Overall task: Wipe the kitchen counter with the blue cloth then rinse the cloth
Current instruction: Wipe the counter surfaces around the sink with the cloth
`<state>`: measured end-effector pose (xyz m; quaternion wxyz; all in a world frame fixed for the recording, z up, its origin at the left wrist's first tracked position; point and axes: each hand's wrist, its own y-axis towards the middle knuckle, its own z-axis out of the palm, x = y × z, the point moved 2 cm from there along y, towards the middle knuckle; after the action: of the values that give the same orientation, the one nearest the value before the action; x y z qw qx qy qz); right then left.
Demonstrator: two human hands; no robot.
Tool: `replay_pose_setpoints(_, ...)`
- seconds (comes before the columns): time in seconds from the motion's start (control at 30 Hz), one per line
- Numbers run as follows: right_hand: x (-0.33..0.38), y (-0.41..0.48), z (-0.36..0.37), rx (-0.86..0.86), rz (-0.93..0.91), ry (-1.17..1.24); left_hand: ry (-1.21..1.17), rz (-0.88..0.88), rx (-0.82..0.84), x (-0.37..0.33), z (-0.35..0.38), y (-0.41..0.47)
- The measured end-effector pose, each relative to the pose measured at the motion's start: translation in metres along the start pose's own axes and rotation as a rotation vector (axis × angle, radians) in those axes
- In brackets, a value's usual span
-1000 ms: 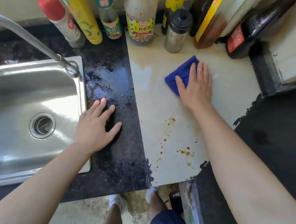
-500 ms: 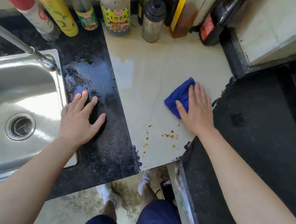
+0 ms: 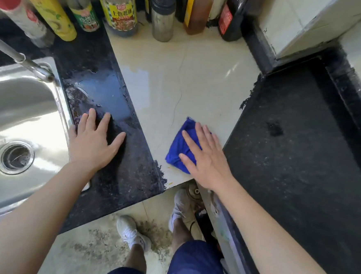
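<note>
The front edge of the worktop is met first. A dark speckled stone counter section (image 3: 116, 181) ends in a chipped corner above the floor. To its right, a cream glossy tile counter section (image 3: 190, 79) narrows towards the front edge. On the right, the tile is bounded by a matte black counter surface (image 3: 302, 158) with a ragged border.

The crumpled blue cloth (image 3: 178, 149) lies on the cream tile, near the front edge and just beside the black surface. Bare tile is available beyond the cloth as far as the back row of bottles. A hairline crack (image 3: 178, 94) runs through that area. A wet patch (image 3: 108, 93) is present on the dark stone. To the left, the stone is bounded by the raised rim of a stainless steel sink (image 3: 64, 107), over which a metal tap spout (image 3: 20, 58) reaches.

At the back, the area is closed off by a yellow plastic bottle (image 3: 51, 10), a labelled sauce bottle (image 3: 121, 10), a steel dispenser with a black cap (image 3: 163, 18) and a dark bottle with a red label (image 3: 230, 20).

The right hand (image 3: 205, 160) is laid flat on the cloth, with the fingers straight and spread. The near right part of the cloth is covered by it, and nothing is gripped. The left hand (image 3: 93, 141) is laid flat on the dark stone at the sink rim, with the fingers spread. Nothing is held by it.
</note>
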<state>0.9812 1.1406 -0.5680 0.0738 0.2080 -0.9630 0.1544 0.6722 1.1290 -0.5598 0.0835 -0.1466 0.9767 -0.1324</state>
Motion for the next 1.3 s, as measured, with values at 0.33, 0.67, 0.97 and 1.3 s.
replay_pose_setpoints(0.33,-0.046,0.021,-0.009,-0.135,0.674,0.125,-0.047,0.013,-0.078,0.001,0.042,-0.1)
replay_pose_setpoints(0.67,-0.03,-0.04,0.002,0.056,0.157,-0.021,-0.035,0.035,-0.098,0.004,0.04,-0.099)
replay_pose_setpoints(0.97,-0.026,0.083,-0.031,-0.005,0.518,0.076,-0.033,-0.001,-0.132,0.002,0.037,-0.096)
replay_pose_setpoints(1.3,0.005,-0.04,0.011,0.149,-0.171,-0.104,-0.09,-0.011,-0.344,-0.001,0.048,-0.094)
